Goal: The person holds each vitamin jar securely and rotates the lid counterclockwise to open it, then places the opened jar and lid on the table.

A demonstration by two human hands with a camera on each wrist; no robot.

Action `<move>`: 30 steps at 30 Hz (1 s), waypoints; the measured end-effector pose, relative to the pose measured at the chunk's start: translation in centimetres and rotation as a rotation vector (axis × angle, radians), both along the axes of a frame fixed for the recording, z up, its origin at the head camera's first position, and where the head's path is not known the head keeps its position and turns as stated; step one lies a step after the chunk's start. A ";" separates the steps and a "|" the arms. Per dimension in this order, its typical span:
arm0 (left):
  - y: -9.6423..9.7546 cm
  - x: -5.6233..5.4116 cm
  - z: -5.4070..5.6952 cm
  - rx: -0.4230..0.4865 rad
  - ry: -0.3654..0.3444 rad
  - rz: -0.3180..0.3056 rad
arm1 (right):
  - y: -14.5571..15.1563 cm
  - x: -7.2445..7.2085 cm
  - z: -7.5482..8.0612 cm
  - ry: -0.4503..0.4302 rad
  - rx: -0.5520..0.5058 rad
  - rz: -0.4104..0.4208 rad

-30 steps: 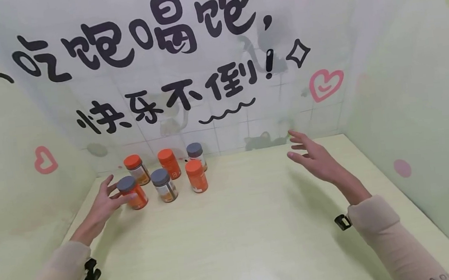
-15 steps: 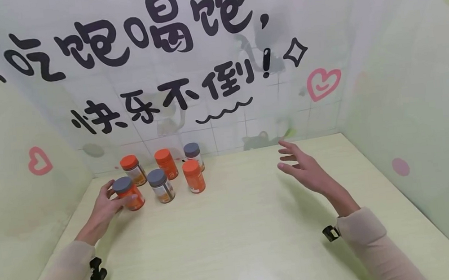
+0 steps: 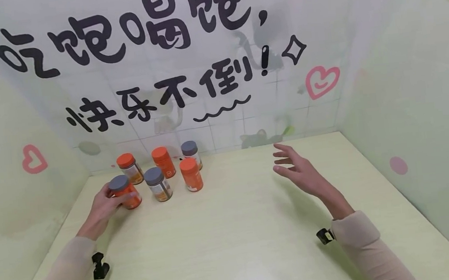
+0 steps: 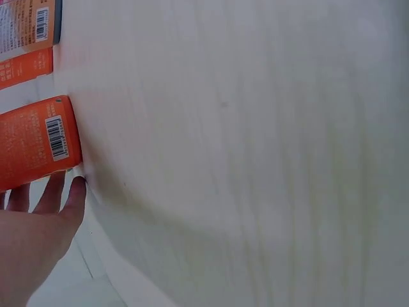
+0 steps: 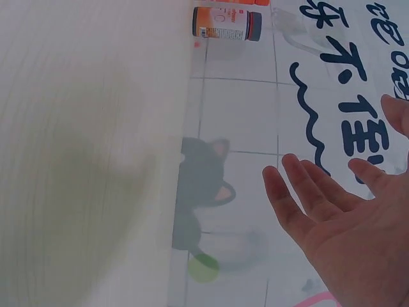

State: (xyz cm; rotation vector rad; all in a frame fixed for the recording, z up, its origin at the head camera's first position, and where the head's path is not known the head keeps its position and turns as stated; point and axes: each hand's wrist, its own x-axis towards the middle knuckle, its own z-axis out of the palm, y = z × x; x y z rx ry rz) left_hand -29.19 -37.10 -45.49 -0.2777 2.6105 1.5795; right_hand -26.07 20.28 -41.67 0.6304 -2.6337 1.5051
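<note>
My left hand [image 3: 102, 209] grips the orange jar with a grey lid [image 3: 132, 201], the leftmost of the front row. The thumb crosses the jar's front and the fingers go round its far side. In the left wrist view the same orange jar [image 4: 29, 144] shows its barcode, with fingertips [image 4: 77, 185] against its side near the base. Beside it stand a grey-lidded jar with a pale label [image 3: 161, 190] and an all-orange jar [image 3: 192, 180]. Away to the right, my right hand [image 3: 301, 172] hovers above the table with relaxed, spread fingers and holds nothing.
Behind the front row stand an orange-lidded jar [image 3: 133, 173], another all-orange jar [image 3: 165, 164] and a grey-lidded jar [image 3: 193, 154] near the back wall. Printed walls [image 3: 221, 108] enclose the pale wooden table [image 3: 233, 229] at the back and both sides.
My left fingers have closed in around the grey-lidded orange jar. My right hand has drifted slightly left and down in view. The camera view has shifted a little; the jars keep their arrangement.
</note>
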 end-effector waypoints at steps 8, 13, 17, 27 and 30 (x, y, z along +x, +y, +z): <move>-0.1 0.5 -0.2 0.018 0.015 0.020 | -0.5 0.0 -0.7 -0.007 -0.023 0.016; 0.8 1.5 0.1 0.077 0.098 0.025 | -0.7 0.0 -1.0 -0.015 -0.018 0.023; 2.0 2.7 0.8 0.240 0.211 -0.017 | -1.0 0.1 -1.1 -0.016 -0.019 0.029; 6.4 5.2 1.6 0.312 0.337 -0.140 | -2.6 0.5 -1.5 -0.028 -0.008 0.068; 8.2 5.6 1.9 0.260 0.346 -0.164 | -2.9 0.5 -1.6 -0.015 0.000 0.074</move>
